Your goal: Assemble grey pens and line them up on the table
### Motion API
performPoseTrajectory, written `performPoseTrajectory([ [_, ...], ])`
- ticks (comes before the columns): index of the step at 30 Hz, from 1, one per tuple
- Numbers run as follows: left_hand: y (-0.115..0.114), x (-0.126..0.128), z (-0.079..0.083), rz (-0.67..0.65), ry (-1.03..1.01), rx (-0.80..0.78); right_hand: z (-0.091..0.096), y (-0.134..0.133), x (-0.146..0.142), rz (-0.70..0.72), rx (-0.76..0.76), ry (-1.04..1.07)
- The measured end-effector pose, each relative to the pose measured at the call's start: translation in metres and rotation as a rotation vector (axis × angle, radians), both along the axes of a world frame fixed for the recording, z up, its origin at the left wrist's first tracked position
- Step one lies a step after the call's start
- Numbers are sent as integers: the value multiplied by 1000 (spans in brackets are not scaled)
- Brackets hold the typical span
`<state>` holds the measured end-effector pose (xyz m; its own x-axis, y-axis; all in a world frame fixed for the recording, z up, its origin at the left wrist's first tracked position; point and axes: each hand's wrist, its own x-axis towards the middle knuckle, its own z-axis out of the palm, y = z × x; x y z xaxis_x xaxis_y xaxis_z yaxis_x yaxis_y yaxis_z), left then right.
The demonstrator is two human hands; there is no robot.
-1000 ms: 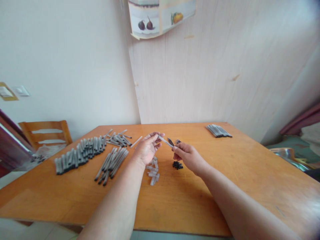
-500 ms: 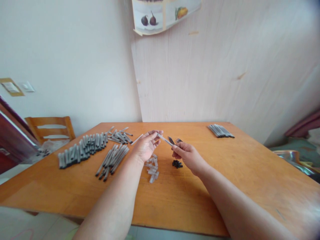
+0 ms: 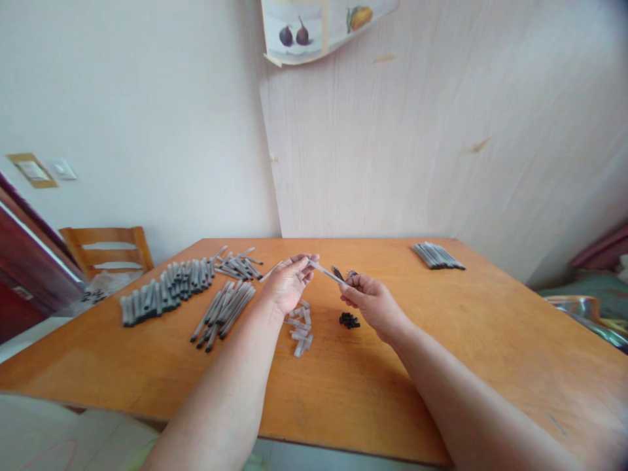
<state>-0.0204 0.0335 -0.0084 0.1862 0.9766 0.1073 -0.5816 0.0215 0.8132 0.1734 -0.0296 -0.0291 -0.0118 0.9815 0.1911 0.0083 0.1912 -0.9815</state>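
My left hand [image 3: 288, 282] pinches one end of a thin grey pen tube [image 3: 324, 271] above the middle of the orange wooden table [image 3: 441, 340]. My right hand [image 3: 370, 297] is closed at the tube's other end, fingers curled; whether something small is in them I cannot make out. Below my hands lie a few clear plastic caps [image 3: 300, 327] and a small heap of black bits [image 3: 348, 320]. Two small dark parts [image 3: 337, 272] lie just beyond my right hand.
Left of my hands lie a bundle of grey tubes [image 3: 223, 314], a long row of thicker grey tubes [image 3: 164, 291] and a scattered pile [image 3: 238, 267]. A neat stack of grey tubes [image 3: 436, 255] sits at the far right. A wooden chair [image 3: 108, 245] stands at left.
My hands have stayed together on the tube. The view has shifted slightly, so everything sits a little to the right.
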Motion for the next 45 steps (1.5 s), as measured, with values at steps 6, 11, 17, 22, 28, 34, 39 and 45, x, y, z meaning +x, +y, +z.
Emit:
performPoseTrajectory([
  [6, 0, -2, 1, -27, 2, 26, -5, 1, 1, 47, -37, -34],
  [11, -2, -2, 4, -49, -10, 48, -2, -2, 1, 103, -71, 19],
  [17, -2, -3, 5, -74, -12, 67, 0, -2, 2, 202, -170, 132],
  [22, -4, -3, 7, -76, -21, 80, -2, -3, -1, 234, -185, 164],
  [28, -8, -2, 8, -76, -29, 73, 0, -7, -5, 204, -157, 137],
  [34, -7, -2, 4, -84, -33, 61, -1, -7, -6, 180, -169, 128],
  [39, -10, 1, 2, -102, -3, 44, -7, -5, -5, 130, -135, 104],
  [45, -21, 9, 0, -83, 228, 56, -9, -7, -7, 117, -99, 49],
])
